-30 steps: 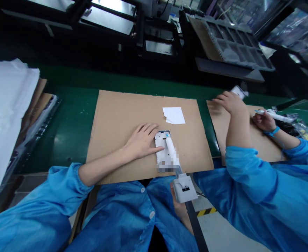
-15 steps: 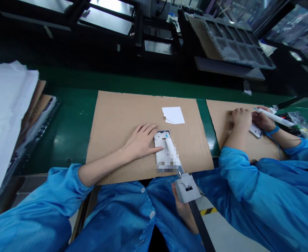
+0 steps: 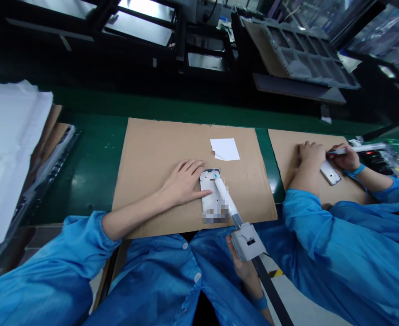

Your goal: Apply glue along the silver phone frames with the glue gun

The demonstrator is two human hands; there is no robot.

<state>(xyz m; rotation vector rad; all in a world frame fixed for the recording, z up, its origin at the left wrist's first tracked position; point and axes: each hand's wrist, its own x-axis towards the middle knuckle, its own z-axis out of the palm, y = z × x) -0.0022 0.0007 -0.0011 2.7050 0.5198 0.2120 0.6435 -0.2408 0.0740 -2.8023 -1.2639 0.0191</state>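
Green bench (image 3: 99,158), cardboard sheet (image 3: 151,147) laid on it. Left hand (image 3: 182,183): fingers loosely spread, clenching nothing, thumb lying over the edge of a phone-like frame (image 3: 208,201), which rests on the cardboard just right of that hand. Right hand (image 3: 245,271): grip cannot be told, a pale block (image 3: 242,240) hides the fingers. Ahead of it, a white pen-like tool (image 3: 229,203) slants to the frame's upper end — tip contact unclear. Judgement: wants light thumb pressure, fingers clear of the tip, steady slant. Frame: pale face, dark upper rim, small dark slot; lower end obscured. Beyond the left fingertips — white paper (image 3: 225,149).
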